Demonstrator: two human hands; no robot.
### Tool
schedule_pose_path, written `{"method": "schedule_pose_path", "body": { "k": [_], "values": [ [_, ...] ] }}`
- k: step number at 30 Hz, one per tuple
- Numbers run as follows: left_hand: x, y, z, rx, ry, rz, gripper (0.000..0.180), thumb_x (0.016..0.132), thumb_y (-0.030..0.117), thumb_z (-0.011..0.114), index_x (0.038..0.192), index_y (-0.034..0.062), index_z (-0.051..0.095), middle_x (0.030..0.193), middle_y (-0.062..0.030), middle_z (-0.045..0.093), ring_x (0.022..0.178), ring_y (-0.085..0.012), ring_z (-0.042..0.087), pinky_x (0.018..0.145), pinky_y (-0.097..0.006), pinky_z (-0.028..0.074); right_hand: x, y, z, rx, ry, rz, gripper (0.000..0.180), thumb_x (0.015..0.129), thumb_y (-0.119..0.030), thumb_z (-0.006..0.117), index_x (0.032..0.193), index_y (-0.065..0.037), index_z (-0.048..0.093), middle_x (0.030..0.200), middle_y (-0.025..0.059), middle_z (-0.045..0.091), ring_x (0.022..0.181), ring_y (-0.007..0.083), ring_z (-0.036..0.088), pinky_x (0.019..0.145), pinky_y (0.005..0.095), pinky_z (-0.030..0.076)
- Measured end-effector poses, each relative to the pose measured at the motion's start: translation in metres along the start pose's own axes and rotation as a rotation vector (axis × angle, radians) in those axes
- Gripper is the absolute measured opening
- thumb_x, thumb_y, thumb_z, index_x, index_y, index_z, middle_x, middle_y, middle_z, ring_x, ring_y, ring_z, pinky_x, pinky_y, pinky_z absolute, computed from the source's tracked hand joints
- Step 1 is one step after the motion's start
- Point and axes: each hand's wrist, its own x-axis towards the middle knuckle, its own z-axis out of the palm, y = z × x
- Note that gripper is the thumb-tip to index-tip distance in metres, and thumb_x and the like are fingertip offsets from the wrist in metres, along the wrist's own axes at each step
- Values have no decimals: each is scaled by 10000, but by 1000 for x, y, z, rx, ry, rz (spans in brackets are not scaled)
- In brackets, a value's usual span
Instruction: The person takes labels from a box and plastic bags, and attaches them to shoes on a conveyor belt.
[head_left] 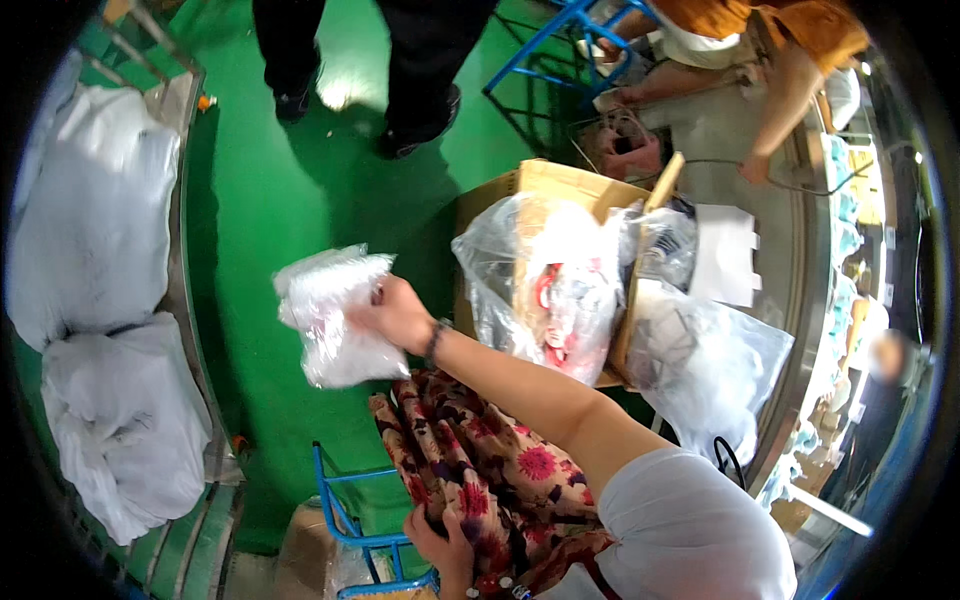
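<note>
My right hand (395,315) is closed on a clear plastic bag bundle (335,345), shiny and crumpled, held out over the green floor at the left. What lies inside the bundle cannot be made out. A dark bracelet circles that wrist. Low in the view, my left hand (440,545) rests against the floral skirt (540,455) with thumb and fingers apart. It is close to a blue metal stool (350,535). Right of the bundle stands an open cardboard box (550,180) lined with a clear plastic bag (490,250), with red and white items showing through.
White-covered stacks (110,210) lie on a metal rack (185,130) at the left. A clear bag (710,350) and a white sheet (725,250) sit on the bench at right. One person in dark trousers (430,60) stands ahead; another in an orange top (815,35) works at the far right.
</note>
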Motion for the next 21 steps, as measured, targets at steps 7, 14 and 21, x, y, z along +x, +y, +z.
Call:
{"method": "schedule_pose_path", "body": {
  "k": [7,14,21],
  "values": [
    [-34,19,6,152,-37,47,370,824,223,574,1039,-67,495,1007,-224,491,952,-386,455,842,-437,378,-68,-140,-160,201,452,-250,176,787,-77,638,940,6,609,836,57,642,701,114,602,624,238,481],
    [-62,20,15,323,-157,70,411,849,246,547,1081,-89,495,1028,-269,497,958,-416,471,831,-459,397,-26,2,-249,493,1534,32,400,695,-147,631,1001,97,547,942,197,611,868,253,589,757,362,460],
    [-70,29,-19,387,-320,168,380,815,219,567,1062,-68,535,1047,-282,517,983,-424,486,869,-447,402,-76,-24,-278,1059,1092,622,498,720,-329,645,1102,-26,541,1021,93,591,844,236,564,715,413,465]
  ]
}}
